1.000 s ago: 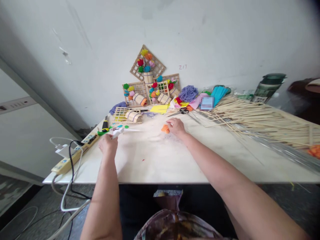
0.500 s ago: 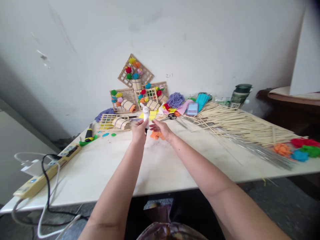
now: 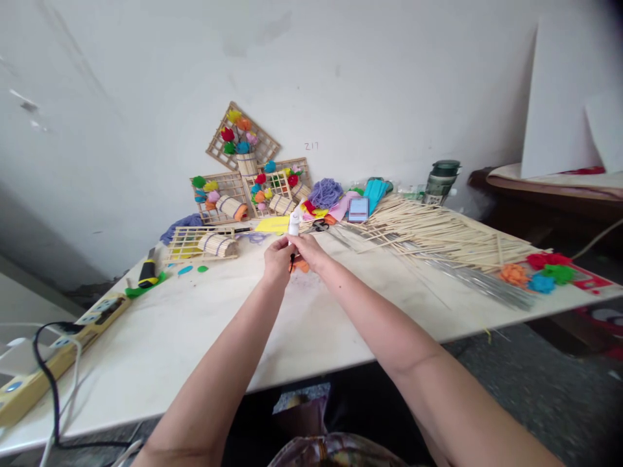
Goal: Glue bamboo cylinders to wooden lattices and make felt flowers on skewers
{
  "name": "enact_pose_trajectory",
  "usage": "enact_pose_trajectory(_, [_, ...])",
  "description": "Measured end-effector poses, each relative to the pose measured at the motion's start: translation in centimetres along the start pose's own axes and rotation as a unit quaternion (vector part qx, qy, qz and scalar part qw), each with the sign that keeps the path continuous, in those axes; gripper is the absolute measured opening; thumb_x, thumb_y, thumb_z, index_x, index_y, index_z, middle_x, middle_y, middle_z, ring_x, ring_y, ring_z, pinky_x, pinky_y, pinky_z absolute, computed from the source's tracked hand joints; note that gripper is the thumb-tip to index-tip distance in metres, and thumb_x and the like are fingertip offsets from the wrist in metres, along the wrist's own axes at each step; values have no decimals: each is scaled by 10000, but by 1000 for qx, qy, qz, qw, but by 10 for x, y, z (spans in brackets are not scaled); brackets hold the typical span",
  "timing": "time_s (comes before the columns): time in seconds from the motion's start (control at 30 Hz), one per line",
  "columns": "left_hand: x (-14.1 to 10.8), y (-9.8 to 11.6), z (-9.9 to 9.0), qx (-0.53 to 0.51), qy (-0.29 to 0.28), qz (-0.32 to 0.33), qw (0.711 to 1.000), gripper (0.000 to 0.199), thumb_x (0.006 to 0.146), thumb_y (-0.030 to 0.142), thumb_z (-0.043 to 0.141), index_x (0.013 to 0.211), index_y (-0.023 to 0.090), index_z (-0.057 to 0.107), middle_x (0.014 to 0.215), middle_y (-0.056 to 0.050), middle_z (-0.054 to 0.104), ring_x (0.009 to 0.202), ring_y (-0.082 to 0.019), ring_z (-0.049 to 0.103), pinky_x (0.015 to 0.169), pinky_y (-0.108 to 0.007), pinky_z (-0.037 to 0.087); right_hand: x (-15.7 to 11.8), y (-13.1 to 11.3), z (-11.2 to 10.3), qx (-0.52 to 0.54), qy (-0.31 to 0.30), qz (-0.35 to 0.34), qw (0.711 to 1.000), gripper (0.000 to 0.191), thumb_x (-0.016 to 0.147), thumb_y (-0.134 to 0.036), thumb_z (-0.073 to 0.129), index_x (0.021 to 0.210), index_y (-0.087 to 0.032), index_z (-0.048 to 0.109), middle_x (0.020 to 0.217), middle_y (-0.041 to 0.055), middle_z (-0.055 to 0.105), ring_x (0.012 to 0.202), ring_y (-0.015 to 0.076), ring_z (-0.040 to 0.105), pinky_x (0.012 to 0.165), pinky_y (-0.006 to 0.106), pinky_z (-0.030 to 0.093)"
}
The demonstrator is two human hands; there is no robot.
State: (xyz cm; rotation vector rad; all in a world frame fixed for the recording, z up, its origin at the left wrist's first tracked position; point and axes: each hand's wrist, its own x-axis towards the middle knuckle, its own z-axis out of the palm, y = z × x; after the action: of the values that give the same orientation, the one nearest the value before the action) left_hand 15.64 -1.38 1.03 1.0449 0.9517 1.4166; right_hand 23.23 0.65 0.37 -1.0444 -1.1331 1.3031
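Note:
Over the middle of the table, my left hand (image 3: pixel 279 254) is closed around a slim white hand-held tool (image 3: pixel 294 224), which looks like a small glue gun. It stands upright, with a thin black end or cord hanging below my fingers. My right hand (image 3: pixel 310 250) presses in from the other side, its fingers closed on the tool's lower part and touching my left hand. Just beneath my hands lies a piece of orange crepe-like material (image 3: pixel 302 266), partly covered by them.
Stick lattices with coloured flowers (image 3: pixel 243 136) lean on the wall. Nearby lie a lattice with a stick roll (image 3: pixel 218 245), scissors (image 3: pixel 320 225), and purple yarn (image 3: pixel 327 193). Sticks (image 3: pixel 438 233), wires (image 3: pixel 479 282) and crumpled flowers (image 3: pixel 542 283) fill the right; a cutter (image 3: pixel 146 272) and power strip (image 3: pixel 73 350) the left.
My right hand has come in from beside the white tool and closed on it, meeting my left. The view has turned right, so everything on the table appears farther left.

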Motion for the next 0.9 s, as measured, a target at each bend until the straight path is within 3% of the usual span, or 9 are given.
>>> enact_pose_trajectory(0.13, [-17,11,-7,77,25,-1,997,346,532,226,702,853,138,608,699,3,604,685,-133,583,644,-251,450,8,3,-4,-19,2,-46,999,122,772,-277,535,759,-163,575,619,-1,604,547,118,594,486,203,475])
enact_pose_trajectory(0.27, [-42,17,-9,101,18,-74,992,394,596,245,726,936,162,544,839,-23,599,655,-108,580,636,-265,460,9,-4,-9,-54,50,-68,995,72,745,-223,538,737,-156,563,595,-18,579,470,90,545,454,193,460])
enact_pose_trajectory(0.4, [-70,11,1,49,2,-187,981,313,651,167,686,892,170,486,801,-23,581,571,-105,569,582,-280,488,6,-13,-14,-95,101,-85,987,83,700,-214,569,757,-155,581,555,-45,516,406,65,452,375,182,424])
enact_pose_trajectory(0.5, [-92,-1,18,-22,-58,-271,960,182,685,94,628,802,149,500,697,-27,575,515,-78,536,573,-239,489,4,-19,-21,-141,103,-115,978,157,663,-249,624,781,-147,609,556,-37,526,414,67,436,357,179,405])
enact_pose_trajectory(0.6, [-110,-21,40,-146,-65,-281,946,142,711,42,553,788,148,497,617,9,522,480,-44,484,546,-180,453,4,-24,-31,-211,111,-128,963,256,669,-269,627,886,-133,630,609,-11,574,428,87,465,383,203,415])
enact_pose_trajectory(0.67, [-117,-37,53,-176,-47,-246,952,148,725,80,551,813,170,472,584,36,472,469,-53,464,517,-185,428,5,-28,-41,-288,119,-157,937,300,706,-270,587,968,-132,633,693,22,625,496,122,533,455,229,446])
enact_pose_trajectory(0.77, [-116,-56,59,-94,-3,-163,982,258,685,106,605,864,195,443,638,51,472,491,-57,473,548,-203,432,5,-32,-54,-445,145,-217,857,337,755,-274,543,1058,-151,626,864,74,678,763,206,623,658,278,469])
enact_pose_trajectory(0.83, [-113,-61,53,-9,-20,-121,992,307,659,118,627,898,196,450,696,37,505,516,-62,491,549,-208,428,4,-31,-61,-533,155,-227,800,372,789,-294,510,1125,-161,599,945,101,682,891,248,617,742,304,447])
enact_pose_trajectory(0.9, [-111,-59,42,73,-76,-119,987,356,653,136,624,964,189,458,675,33,529,490,-75,487,511,-217,411,3,-30,-66,-594,155,-218,759,403,817,-301,471,1186,-167,559,978,117,680,921,265,614,761,316,431])
